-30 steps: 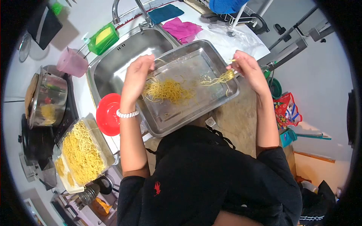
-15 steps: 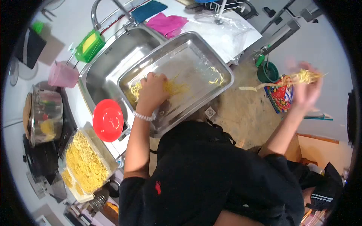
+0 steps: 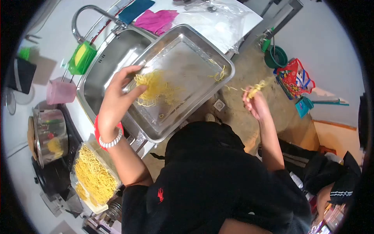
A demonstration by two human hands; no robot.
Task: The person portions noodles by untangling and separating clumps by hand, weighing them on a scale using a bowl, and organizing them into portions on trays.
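Note:
My left hand (image 3: 117, 95), with a pale coiled band at the wrist, curls its thumb and fingers around a clump of yellow noodles (image 3: 154, 89) over the near-left part of the steel tray (image 3: 187, 128). Loose strands trail onto the tray's floor beside it. Out past the tray's right side, above the floor, my right hand (image 3: 257, 103) pinches a small bunch of noodles (image 3: 255, 90) with ends sticking out. A few more strands (image 3: 220, 74) lie by the tray's right rim. The tray overlaps the steel sink (image 3: 101, 78).
A red bowl (image 3: 97, 126) is mostly hidden behind my left wrist. A clear container of noodles (image 3: 95, 175) stands at lower left, near a lidded pot (image 3: 52, 132). A green bucket (image 3: 276, 56) and colourful bag (image 3: 296, 78) are on the floor at right.
My left hand has shifted left and come up with noodles at its fingers. My right hand has swung inward and lower, closer to the tray, still holding noodles. The view has shifted slightly.

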